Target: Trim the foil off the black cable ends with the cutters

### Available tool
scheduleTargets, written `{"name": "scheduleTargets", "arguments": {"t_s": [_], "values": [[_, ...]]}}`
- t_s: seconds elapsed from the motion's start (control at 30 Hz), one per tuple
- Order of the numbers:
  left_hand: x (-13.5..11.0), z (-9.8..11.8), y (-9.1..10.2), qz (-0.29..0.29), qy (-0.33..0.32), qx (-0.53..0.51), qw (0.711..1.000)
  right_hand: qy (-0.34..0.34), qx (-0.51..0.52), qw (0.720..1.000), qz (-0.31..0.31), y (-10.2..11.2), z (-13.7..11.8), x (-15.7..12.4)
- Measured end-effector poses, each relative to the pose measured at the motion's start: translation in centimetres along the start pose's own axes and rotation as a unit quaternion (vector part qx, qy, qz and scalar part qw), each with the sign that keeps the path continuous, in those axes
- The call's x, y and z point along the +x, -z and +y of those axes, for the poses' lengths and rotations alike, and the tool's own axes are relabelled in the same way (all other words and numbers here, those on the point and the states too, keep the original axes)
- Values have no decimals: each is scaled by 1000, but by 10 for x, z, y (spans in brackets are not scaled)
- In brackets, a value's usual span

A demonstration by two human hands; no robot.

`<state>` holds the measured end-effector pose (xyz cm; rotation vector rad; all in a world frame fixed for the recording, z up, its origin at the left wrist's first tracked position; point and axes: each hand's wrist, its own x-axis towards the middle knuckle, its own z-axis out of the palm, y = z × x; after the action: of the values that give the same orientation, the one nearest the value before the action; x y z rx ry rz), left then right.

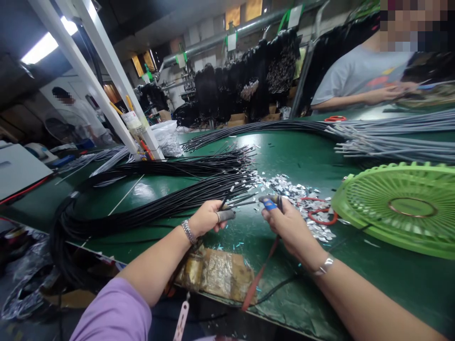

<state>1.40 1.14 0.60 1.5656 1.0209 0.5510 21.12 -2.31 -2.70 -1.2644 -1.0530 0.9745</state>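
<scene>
My left hand (208, 219) is closed on a black cable (223, 203), its end pointing right, with a grey cover on one finger. To the right, my right hand (284, 220) is closed in a pinch, blue tape round one finger. What it pinches is mostly hidden; something dark shows between the fingers. A red strap (263, 272) runs down from below this hand to the table edge. Behind my left hand lies a thick bundle of black cables (159, 208), with stripped ends toward the right. Silver foil scraps (322, 232) lie beyond and beside my right hand.
Red-handled scissors (336, 219) lie among the scraps, beside a green fan (412, 208). A taped cardboard pad (220, 272) sits at the green table's front edge. Grey cables (387, 142) and a person (362, 80) are at the right, a white post (117, 80) at the left.
</scene>
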Motion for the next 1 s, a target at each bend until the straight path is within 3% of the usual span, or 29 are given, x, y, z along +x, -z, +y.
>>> {"name": "scheduleTargets", "arguments": {"t_s": [0.13, 0.23, 0.3, 0.43, 0.57, 0.7, 0.77, 0.87, 1.0], "values": [[2, -2, 1, 25, -29, 17, 999, 41, -137, 990, -21, 5, 0, -1], [2, -4, 3, 89, -80, 95, 988, 118, -234, 964, -36, 9, -6, -9], [1, -5, 4, 138, -121, 154, 971, 187, -272, 944, -12, 11, -9, -16], [0, -5, 6, 203, -152, 210, 944, 320, -295, 900, 20, 12, -13, -29], [0, -4, 7, 216, -174, 202, 939, 357, -304, 883, 5, 15, -18, -35], [2, -5, 7, 221, -188, 158, 944, 446, -260, 855, -57, 15, -21, -38], [3, -6, 8, 207, -174, 102, 957, 427, -279, 855, -95, 12, -21, -35], [4, -8, 13, 130, -123, -11, 984, 295, -322, 889, -138, 8, -17, -25], [3, -7, 19, -16, -80, -85, 993, 134, -206, 931, -271, 8, -17, -18]]}}
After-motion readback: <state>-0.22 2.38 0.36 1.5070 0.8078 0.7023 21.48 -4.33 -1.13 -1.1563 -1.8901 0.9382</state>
